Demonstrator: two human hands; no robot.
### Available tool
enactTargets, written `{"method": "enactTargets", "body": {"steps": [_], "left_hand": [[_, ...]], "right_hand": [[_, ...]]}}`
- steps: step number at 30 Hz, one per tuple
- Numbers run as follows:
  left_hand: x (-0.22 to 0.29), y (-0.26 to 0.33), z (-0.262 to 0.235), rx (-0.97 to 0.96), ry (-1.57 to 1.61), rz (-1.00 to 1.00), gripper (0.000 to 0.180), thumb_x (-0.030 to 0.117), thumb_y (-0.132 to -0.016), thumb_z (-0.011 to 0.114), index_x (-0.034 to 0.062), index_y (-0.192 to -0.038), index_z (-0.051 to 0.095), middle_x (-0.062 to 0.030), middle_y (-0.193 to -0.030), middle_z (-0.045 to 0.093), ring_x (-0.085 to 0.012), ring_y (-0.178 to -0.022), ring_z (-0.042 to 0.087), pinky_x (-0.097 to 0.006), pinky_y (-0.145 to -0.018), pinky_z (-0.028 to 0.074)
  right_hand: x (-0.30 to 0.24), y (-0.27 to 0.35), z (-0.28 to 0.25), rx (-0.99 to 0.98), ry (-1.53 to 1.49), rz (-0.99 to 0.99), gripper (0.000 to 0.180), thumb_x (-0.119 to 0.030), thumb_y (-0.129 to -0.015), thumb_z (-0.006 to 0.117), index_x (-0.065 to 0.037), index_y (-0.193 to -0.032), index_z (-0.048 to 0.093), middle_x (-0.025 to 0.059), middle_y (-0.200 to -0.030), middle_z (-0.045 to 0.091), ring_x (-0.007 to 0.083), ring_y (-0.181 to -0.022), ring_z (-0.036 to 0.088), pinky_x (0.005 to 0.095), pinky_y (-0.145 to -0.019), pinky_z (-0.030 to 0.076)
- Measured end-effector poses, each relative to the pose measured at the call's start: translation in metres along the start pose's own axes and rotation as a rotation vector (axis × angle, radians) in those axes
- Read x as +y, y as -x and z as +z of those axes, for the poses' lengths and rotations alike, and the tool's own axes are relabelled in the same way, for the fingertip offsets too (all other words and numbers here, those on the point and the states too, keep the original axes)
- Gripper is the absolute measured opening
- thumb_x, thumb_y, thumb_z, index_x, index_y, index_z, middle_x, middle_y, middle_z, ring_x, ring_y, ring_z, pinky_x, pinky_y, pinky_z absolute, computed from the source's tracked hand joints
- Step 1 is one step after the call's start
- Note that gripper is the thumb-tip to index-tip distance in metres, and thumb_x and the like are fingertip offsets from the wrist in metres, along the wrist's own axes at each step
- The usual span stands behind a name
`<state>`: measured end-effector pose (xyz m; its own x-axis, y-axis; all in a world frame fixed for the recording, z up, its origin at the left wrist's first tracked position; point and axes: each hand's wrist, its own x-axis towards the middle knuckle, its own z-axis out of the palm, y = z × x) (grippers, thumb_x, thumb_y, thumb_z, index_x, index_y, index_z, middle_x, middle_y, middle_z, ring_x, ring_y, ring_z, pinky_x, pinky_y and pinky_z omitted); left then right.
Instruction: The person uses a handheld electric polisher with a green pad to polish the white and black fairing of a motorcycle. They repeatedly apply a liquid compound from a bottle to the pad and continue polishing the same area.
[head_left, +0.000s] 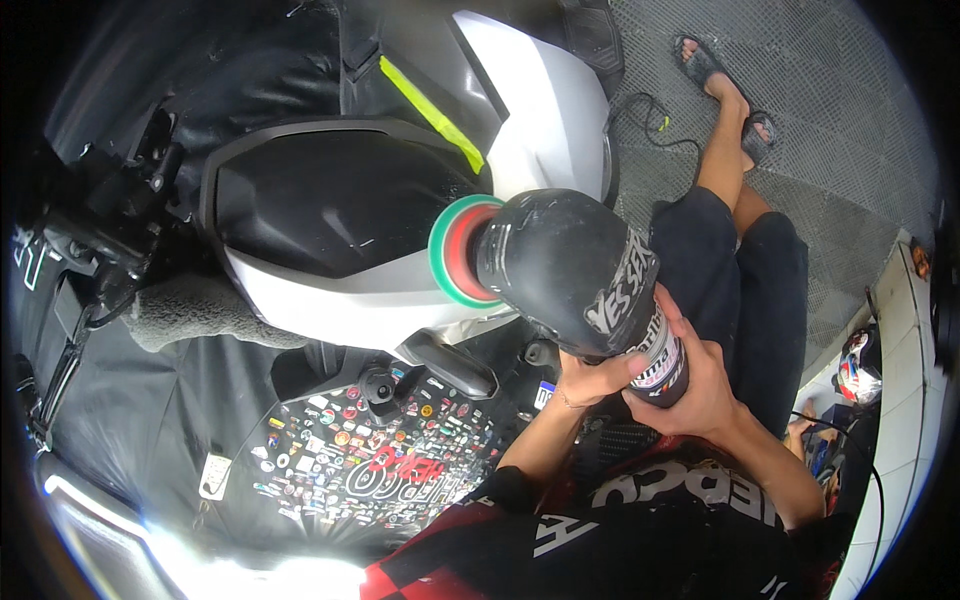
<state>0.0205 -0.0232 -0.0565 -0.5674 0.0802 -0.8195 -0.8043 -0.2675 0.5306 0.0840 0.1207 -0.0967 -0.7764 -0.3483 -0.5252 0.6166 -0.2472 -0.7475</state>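
Grey floor (840,190) spreads at the far right, with a fine grid texture, and a white wall (905,340) stands at the right edge. On the left, a black sheet (150,420) shows soft wrinkles; nearer to me, it carries many small coloured badges (320,450), round and square.

Before me is a bike (350,312) with smooth, glossy white sides and a darker, matt middle of angular shape. One strip of yellow-green tape (430,112) lies along its far part. A grey towel (205,312), thick and fluffy, is at the left.

My left hand (595,380) and my right hand (703,378) both grasp the polisher (570,260), the fingers bent around its thick, rounded handle. It is of black plastic, scuffed on the head, and it is in the centre, just right of the bike. Its round pad (457,250), with green rim and red inner ring, faces left at the white side; whether it touches, I cannot tell. Far right of it, a thin black cable (652,98) curls on the floor, near two black sandals (700,62).
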Motion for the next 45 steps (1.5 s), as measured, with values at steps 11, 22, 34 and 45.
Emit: {"method": "enactTargets", "body": {"steps": [11,22,34,45], "left_hand": [[-0.024,0.002,-0.004,0.026,-0.012,-0.041,0.058,0.025,-0.068,0.073,-0.0092,-0.112,0.057,-0.0210,-0.103,0.065,-0.0295,-0.096,0.067,-0.037,-0.088,0.054],[-0.049,-0.004,-0.011,-0.068,0.204,-0.053,0.046,0.004,-0.077,0.073,-0.0061,-0.119,0.057,-0.0163,-0.108,0.067,-0.0234,-0.096,0.069,-0.037,-0.087,0.056],[-0.045,-0.052,0.000,-0.242,0.568,0.055,0.065,0.028,-0.072,0.071,0.0025,-0.125,0.044,-0.0235,-0.101,0.061,-0.0354,-0.090,0.066,-0.047,-0.083,0.055],[-0.037,-0.028,0.021,-0.208,0.563,0.114,0.069,0.030,-0.070,0.074,0.0058,-0.125,0.040,-0.0226,-0.099,0.059,-0.0361,-0.093,0.064,-0.051,-0.087,0.051]], "right_hand": [[0.021,0.014,0.000,0.027,0.005,-0.005,0.065,-0.015,-0.068,0.085,0.006,-0.118,0.050,0.0194,-0.090,0.071,0.0296,-0.083,0.076,0.0351,-0.074,0.058],[0.013,0.025,-0.017,-0.102,0.072,0.227,0.107,-0.012,-0.070,0.079,0.006,-0.156,0.020,0.0214,-0.127,0.066,0.0246,-0.112,0.070,0.0332,-0.097,0.053],[-0.050,-0.011,-0.027,0.060,0.453,0.231,0.054,-0.018,-0.069,0.082,0.005,-0.107,0.050,0.0234,-0.078,0.068,0.0426,-0.074,0.072,0.0444,-0.064,0.057],[-0.071,-0.002,-0.047,-0.076,0.535,0.242,0.061,-0.019,-0.066,0.084,0.007,-0.110,0.051,0.0267,-0.083,0.068,0.0435,-0.077,0.071,0.0447,-0.066,0.057]]}}
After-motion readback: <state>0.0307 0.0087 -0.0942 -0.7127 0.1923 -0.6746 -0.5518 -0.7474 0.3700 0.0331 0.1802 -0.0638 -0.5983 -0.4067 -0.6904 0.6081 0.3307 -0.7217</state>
